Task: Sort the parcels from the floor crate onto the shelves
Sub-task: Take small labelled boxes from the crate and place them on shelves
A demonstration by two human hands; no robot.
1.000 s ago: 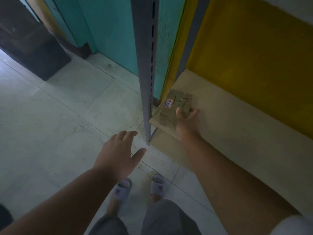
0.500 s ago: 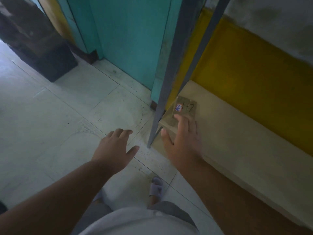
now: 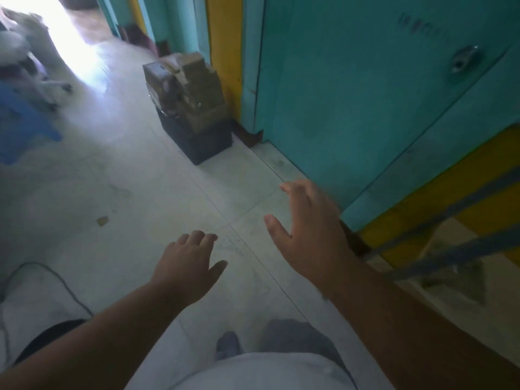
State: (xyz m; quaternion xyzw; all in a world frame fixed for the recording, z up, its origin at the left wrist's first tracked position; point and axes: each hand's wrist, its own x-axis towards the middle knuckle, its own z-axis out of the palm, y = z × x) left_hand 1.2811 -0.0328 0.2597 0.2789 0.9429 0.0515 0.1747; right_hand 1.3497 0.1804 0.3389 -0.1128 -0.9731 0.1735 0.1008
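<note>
The parcel is no longer touched by the right hand (image 3: 312,235), both it and the left hand (image 3: 187,266) being spread empty, while parcels (image 3: 185,88) are seen heaped in the black crate (image 3: 202,142) at upper centre.

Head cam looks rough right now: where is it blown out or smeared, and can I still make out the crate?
Head view: doorway light at top left is blown out; shelf frame at right is motion-smeared; the black crate and its brown parcels are soft but recognisable; both open hands read fairly clearly.
</note>
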